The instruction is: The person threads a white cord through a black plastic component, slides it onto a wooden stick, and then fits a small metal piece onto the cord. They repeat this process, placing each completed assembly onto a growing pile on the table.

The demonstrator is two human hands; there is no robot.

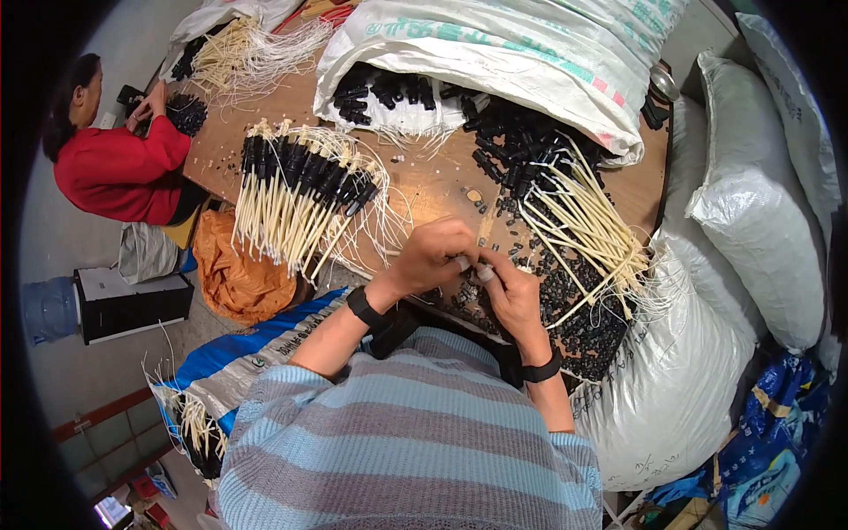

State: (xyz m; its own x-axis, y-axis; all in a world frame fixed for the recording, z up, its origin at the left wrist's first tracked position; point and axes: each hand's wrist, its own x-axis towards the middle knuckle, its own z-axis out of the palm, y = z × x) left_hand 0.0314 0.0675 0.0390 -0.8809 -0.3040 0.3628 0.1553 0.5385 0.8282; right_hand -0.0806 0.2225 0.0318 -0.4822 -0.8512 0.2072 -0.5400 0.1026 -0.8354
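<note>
My left hand (pixel 437 254) and my right hand (pixel 514 290) meet fingertip to fingertip over the table's near edge. Both are closed in a pinch, with whitish coverings on some fingers; whatever they hold is hidden or too small to name. Left of them lies a row of cream tubes with black sleeves (pixel 305 181) and thin white cords. On the right rests a loose bundle of cream tubes (pixel 583 234), its cords trailing toward me. Small black plastic pieces (pixel 587 340) are heaped beside and under my right hand.
A white woven sack (pixel 495 53) lies at the back, black cylindrical parts (pixel 512 132) spilling from its mouth. Stuffed white sacks (pixel 751 203) crowd the right. A person in red (pixel 124 168) works at the table's far left. An orange bag (pixel 234 269) sits below the left edge.
</note>
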